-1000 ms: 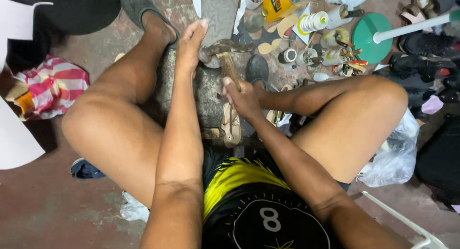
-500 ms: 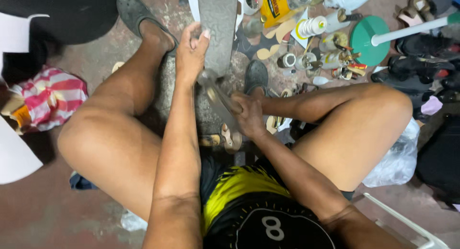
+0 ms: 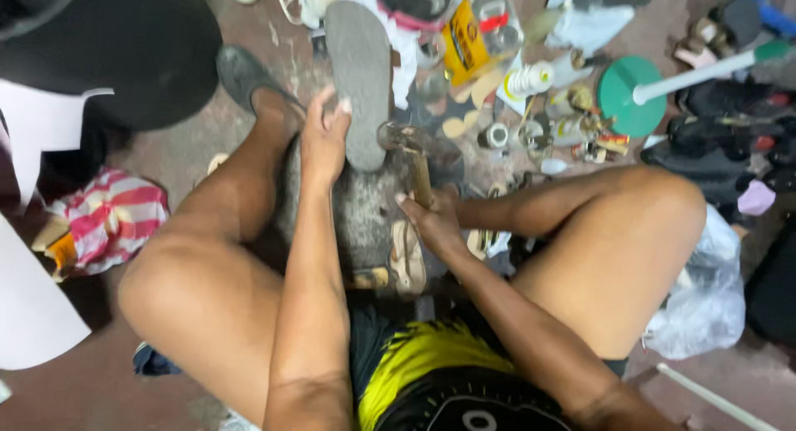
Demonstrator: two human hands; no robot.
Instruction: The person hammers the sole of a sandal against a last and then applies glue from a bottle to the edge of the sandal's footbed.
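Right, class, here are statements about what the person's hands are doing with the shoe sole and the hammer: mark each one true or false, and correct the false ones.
1. The left hand rests on a grey shoe sole. True.
2. The right hand is empty. False: its grip is closed around the wooden handle of a hammer.
3. The sole lies on a stone block between the person's legs. True.
4. A green disc on a white pole lies left of the person's left knee. False: it lies on the floor to the right, beyond the right knee.
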